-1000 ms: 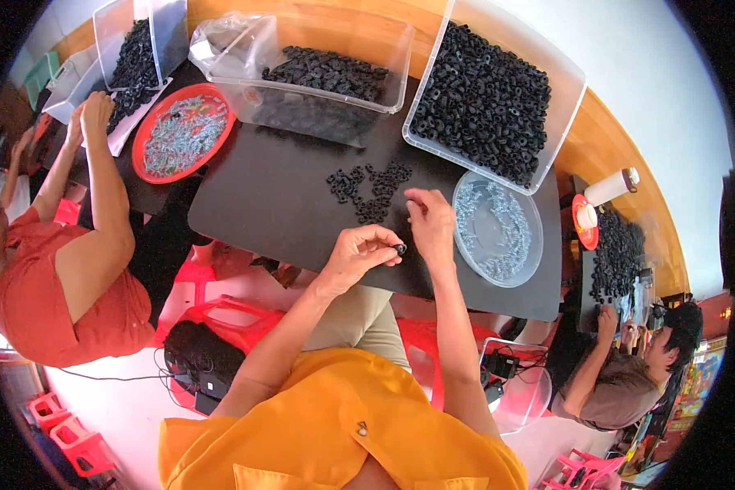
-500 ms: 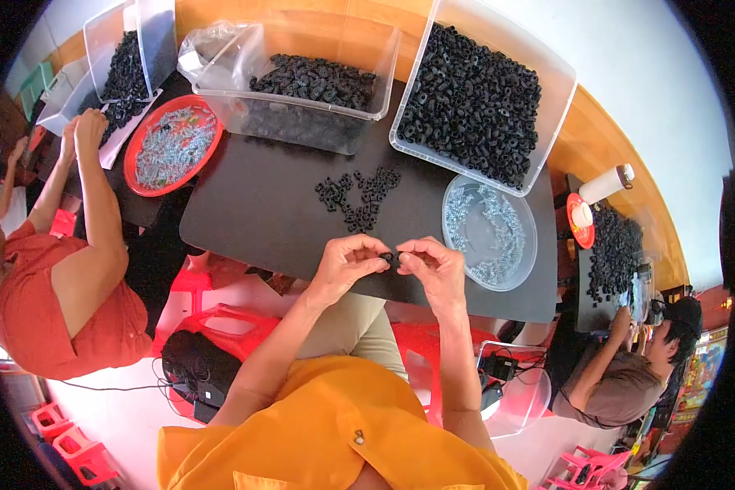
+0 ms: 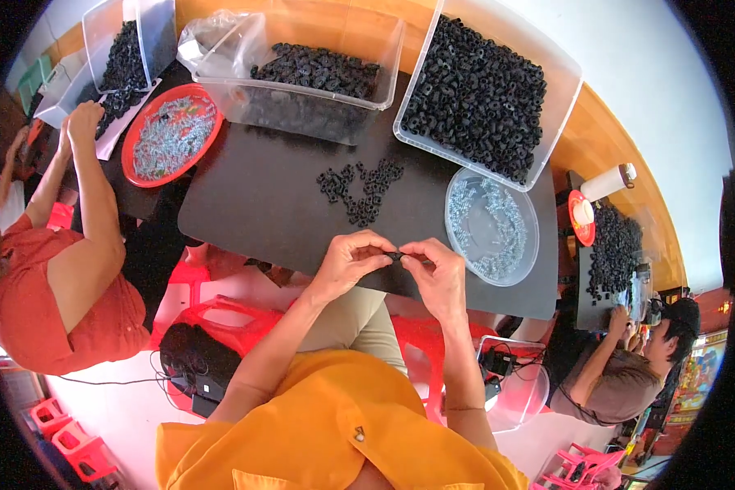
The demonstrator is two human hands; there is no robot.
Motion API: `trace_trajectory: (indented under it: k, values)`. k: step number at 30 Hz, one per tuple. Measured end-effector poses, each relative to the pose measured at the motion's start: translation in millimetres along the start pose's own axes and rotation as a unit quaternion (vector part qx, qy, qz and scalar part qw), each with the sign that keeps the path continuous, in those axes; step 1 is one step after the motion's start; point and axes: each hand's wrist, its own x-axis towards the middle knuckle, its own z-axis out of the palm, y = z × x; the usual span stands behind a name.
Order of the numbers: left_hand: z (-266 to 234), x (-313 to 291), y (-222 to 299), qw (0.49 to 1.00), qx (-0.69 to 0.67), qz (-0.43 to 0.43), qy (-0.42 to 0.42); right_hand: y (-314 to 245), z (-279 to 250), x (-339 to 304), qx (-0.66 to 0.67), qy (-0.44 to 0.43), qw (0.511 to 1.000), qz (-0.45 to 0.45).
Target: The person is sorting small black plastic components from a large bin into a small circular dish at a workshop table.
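Just over the near edge of the dark table (image 3: 261, 204), my two hands meet fingertip to fingertip. A small black part (image 3: 394, 256) is pinched between them, mostly covered by the fingers. My left hand (image 3: 351, 263) grips it from the left with thumb and forefinger. From the other side my right hand (image 3: 434, 273) closes on it, and whether a small screw is in those fingers I cannot make out. Beyond my hands lies a loose pile of small black parts (image 3: 367, 192). A round clear tub (image 3: 492, 233) with small silvery pieces stands by my right hand.
Two clear bins hold many black parts: a large bin (image 3: 474, 98) at the far right and a low bin (image 3: 302, 114) at the back. A red tray (image 3: 170, 135) of silvery pieces lies to the left. People work on the left (image 3: 65, 294) and right (image 3: 612, 376).
My right fingertips have come closer to the left ones and now touch the black part. The view has shifted slightly.
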Motion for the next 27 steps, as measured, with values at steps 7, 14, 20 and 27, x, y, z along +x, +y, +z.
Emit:
trace_trajectory:
  k: [7, 14, 20, 27]
  values:
    - [1.4, -1.5, -5.1, 0.999, 0.046, -0.007, -0.001, 5.9, 4.8, -3.6, -0.115, 0.006, 0.991, -0.062]
    - [2.3, -1.7, -5.3, 0.99, 0.134, 0.028, 0.012, 3.2, 14.3, -3.6, -0.152, 0.006, 0.984, -0.089]
    - [10.5, -0.4, -10.6, 0.974, 0.212, 0.058, 0.045, 10.5, 21.3, -2.5, -0.206, 0.026, 0.972, -0.106]
    - [25.5, 3.8, -3.0, 0.967, 0.221, 0.032, 0.12, 11.1, 21.8, -2.5, -0.174, 0.07, 0.972, -0.14]
